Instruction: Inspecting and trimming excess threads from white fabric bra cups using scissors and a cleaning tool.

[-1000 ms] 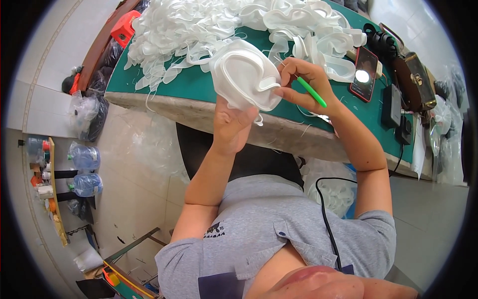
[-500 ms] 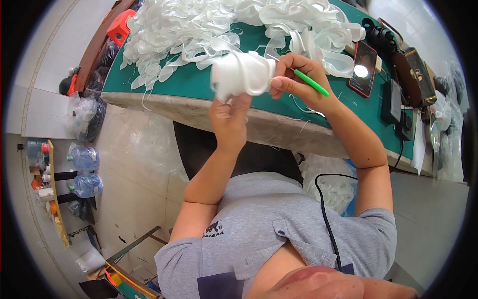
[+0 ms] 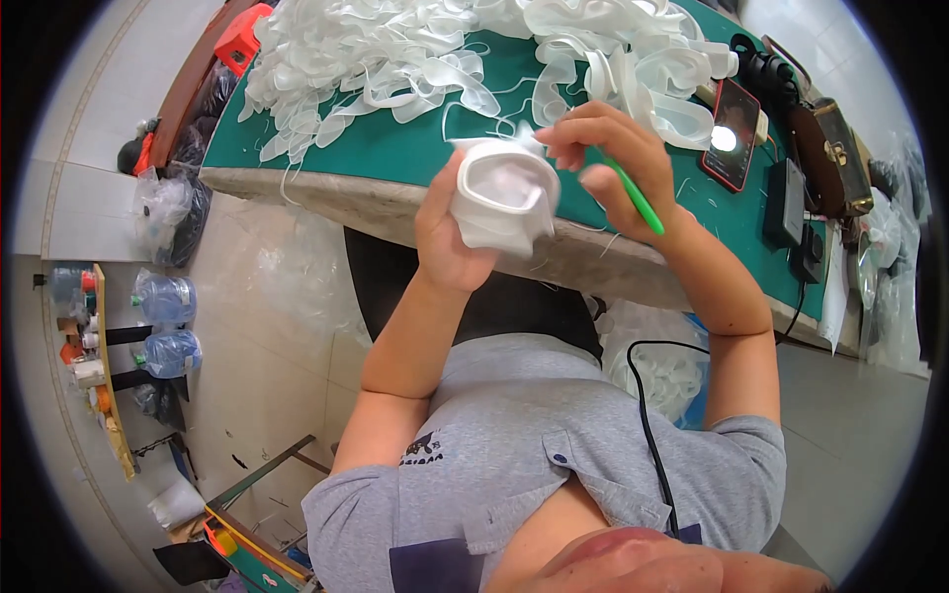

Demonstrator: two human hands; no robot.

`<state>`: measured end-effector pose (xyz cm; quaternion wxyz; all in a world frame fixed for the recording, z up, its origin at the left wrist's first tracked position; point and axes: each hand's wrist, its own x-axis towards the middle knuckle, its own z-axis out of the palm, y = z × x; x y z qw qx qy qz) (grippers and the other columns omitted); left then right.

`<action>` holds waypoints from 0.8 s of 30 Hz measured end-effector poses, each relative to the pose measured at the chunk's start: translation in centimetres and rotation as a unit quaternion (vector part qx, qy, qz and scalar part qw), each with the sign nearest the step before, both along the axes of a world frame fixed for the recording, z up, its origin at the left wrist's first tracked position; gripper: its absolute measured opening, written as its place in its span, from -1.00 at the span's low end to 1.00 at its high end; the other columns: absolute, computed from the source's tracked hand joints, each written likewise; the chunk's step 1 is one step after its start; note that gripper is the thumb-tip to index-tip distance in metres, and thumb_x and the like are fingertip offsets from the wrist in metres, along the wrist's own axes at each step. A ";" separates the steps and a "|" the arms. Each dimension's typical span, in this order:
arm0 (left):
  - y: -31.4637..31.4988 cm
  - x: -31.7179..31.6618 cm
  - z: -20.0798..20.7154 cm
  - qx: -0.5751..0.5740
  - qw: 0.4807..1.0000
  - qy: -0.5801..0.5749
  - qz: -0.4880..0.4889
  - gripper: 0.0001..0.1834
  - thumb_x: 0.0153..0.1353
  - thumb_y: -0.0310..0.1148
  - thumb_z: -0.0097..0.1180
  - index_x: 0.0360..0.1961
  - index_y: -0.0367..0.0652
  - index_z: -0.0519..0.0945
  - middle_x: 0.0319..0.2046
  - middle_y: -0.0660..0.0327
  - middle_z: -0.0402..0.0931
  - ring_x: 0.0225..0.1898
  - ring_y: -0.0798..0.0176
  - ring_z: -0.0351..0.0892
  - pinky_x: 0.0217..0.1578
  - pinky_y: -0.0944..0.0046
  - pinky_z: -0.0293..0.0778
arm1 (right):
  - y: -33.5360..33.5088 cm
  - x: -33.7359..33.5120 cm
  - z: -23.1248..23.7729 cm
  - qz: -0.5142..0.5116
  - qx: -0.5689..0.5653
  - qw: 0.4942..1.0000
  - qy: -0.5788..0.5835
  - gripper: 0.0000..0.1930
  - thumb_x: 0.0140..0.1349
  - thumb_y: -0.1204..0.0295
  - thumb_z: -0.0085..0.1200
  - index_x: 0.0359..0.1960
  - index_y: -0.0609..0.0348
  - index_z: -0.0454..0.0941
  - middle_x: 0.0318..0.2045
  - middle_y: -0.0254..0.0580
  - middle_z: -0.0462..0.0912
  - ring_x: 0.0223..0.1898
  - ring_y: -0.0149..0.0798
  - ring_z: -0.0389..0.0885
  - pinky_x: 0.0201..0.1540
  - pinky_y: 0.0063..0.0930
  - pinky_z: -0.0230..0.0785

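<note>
My left hand (image 3: 447,237) grips a white moulded cup-shaped piece (image 3: 504,193) from below, holding it above the near edge of the green table (image 3: 395,148). My right hand (image 3: 613,163) holds a thin green tool (image 3: 633,198) and its fingertips touch the piece's upper right rim. A big heap of white strips and similar pieces (image 3: 415,49) covers the far part of the table.
A lit phone (image 3: 732,133), a black box (image 3: 788,203) and a brown case (image 3: 828,158) lie on the table's right side. A black cable (image 3: 652,425) runs over my grey shirt. Water bottles (image 3: 166,326) and a shelf stand on the floor at left.
The white piece has been turned and squeezed in my left hand and brought lower, nearer the table edge. My right hand moved with it and now pinches its rim.
</note>
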<state>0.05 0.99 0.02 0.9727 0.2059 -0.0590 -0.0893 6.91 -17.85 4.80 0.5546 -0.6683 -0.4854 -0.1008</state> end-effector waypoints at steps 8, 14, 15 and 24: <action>-1.5 0.4 -0.3 0.070 0.992 -0.071 0.077 -0.63 0.30 -0.33 0.03 0.11 -0.01 0.29 0.04 0.25 0.39 0.08 0.27 0.41 0.12 0.13 0.34 | -0.3 -0.6 0.3 0.038 0.052 0.994 0.087 -0.84 0.20 0.71 0.03 -0.18 0.34 0.47 -0.20 -0.03 0.54 -0.17 -0.26 0.54 -0.09 -0.45 0.42; -2.0 0.6 -0.2 0.095 0.983 -0.059 0.143 -0.61 0.24 -0.45 0.10 0.06 -0.01 0.31 0.02 0.28 0.40 0.08 0.28 0.40 0.12 0.16 0.33 | -0.1 -1.4 -0.4 0.067 0.043 0.982 0.174 -0.88 0.18 0.62 0.11 -0.24 0.34 0.52 -0.25 -0.05 0.57 -0.27 -0.30 0.58 -0.17 -0.49 0.44; -1.9 0.6 -0.4 0.095 0.984 -0.059 0.142 -0.61 0.24 -0.45 0.10 0.06 -0.01 0.31 0.02 0.28 0.40 0.08 0.28 0.40 0.12 0.16 0.33 | 0.0 -1.4 -0.5 0.045 -0.007 0.992 0.120 -0.90 0.18 0.61 0.12 -0.26 0.33 0.54 -0.28 -0.07 0.58 -0.27 -0.31 0.57 -0.19 -0.51 0.42; -2.1 0.4 0.0 0.116 0.973 -0.101 0.170 -0.66 0.26 -0.42 0.09 0.02 0.01 0.31 -0.02 0.32 0.42 0.03 0.32 0.43 0.07 0.19 0.35 | 0.6 -1.4 -0.8 0.015 0.010 0.998 0.064 -0.88 0.14 0.55 0.19 -0.29 0.28 0.57 -0.31 -0.10 0.61 -0.31 -0.33 0.55 -0.25 -0.54 0.39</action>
